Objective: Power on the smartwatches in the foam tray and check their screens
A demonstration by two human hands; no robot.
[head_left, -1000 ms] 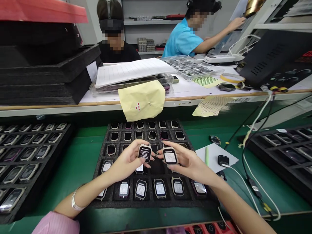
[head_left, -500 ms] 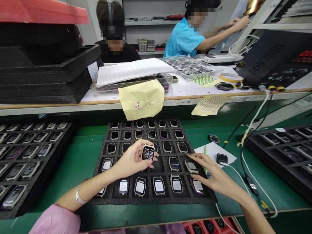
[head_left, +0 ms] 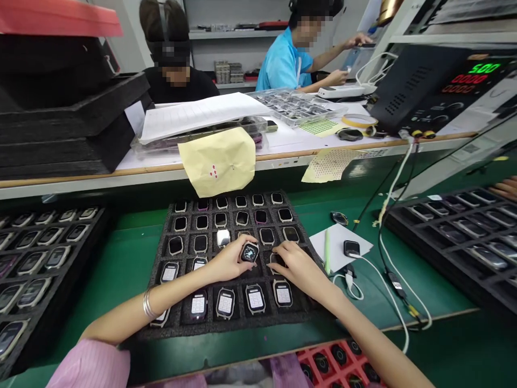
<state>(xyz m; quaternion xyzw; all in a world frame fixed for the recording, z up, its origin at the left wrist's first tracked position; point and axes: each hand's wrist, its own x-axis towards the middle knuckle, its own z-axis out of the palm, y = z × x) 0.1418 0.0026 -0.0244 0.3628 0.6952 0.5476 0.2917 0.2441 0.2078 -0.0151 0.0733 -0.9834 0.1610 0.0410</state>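
In my left hand (head_left: 238, 256) is a strapless smartwatch (head_left: 249, 252), pinched at its edges, its lit screen showing a dial. My right hand (head_left: 297, 267) reaches over the black foam tray (head_left: 258, 319), thumb and fingers apart around another smartwatch (head_left: 276, 262) in its slot. That watch is partly covered by the fingers, and I cannot tell whether they touch it. More watches fill rows of slots. Those at the back have dark screens, while several near the front, such as the watch (head_left: 254, 299), show white screens with a grid of lines.
Another tray of watches (head_left: 48, 258) lies left, and one more (head_left: 456, 237) right, with another person's hand (head_left: 507, 187) at its edge. A green pen (head_left: 327, 250), a cabled watch (head_left: 351, 248) and white paper lie right. Ahead is a shelf edge (head_left: 283, 161) with a power supply (head_left: 428, 91).
My right hand has moved left from the tray's right-hand column to the neighbouring watch. The held watch stays in my left hand, its screen changed. The view has turned slightly right.
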